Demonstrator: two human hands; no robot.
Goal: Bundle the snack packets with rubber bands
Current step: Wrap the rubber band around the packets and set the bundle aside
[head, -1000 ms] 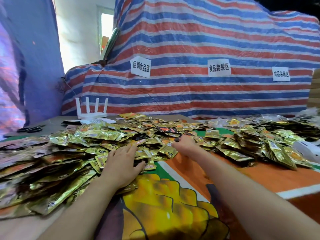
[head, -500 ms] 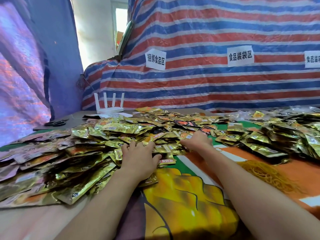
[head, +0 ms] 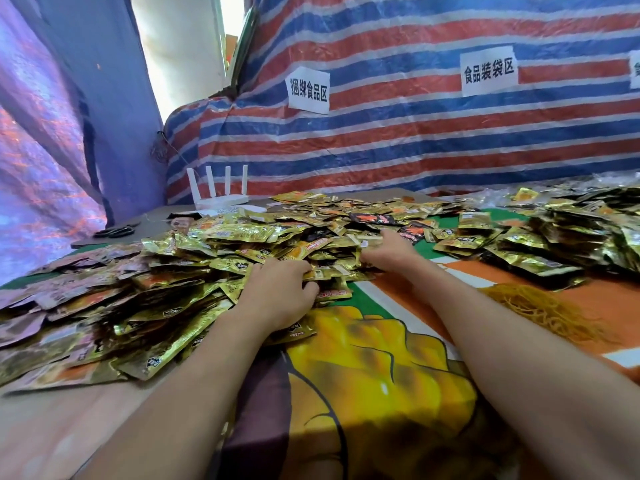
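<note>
Reaching into the snack packets (head: 242, 237) with both hands

On my feed, two bare forearms stretch forward over the table. The left hand (head: 280, 296) lies palm down on the near edge of the big heap of gold foil packets. Its knuckles are raised, its fingers bend down among the packets and its thumb points right. The fingertips are buried, so I cannot tell whether it has hold of anything. The right hand (head: 389, 251) is farther out at the heap's right edge, its back toward me and its fingers hidden in the foil. I cannot tell its grip either.

That heap covers the middle and left of the table, with a few black and orange packets (head: 370, 218) toward the back and pinkish packets (head: 69, 271) at the far left. A second heap (head: 554, 237) of gold packets lies apart on the right. The rubber bands (head: 540, 313), a loose yellow tangle, lie on the orange part of the printed tablecloth (head: 374, 348), just in front of the second heap and right of the right forearm. Neither hand touches them.

Behind the main heap stands a white router (head: 221, 203) with four upright antennas, with black scissors (head: 116, 232) to its left. A red, white and blue striped tarpaulin (head: 415, 140) rises at the back, carrying white paper signs (head: 308, 90).
</note>
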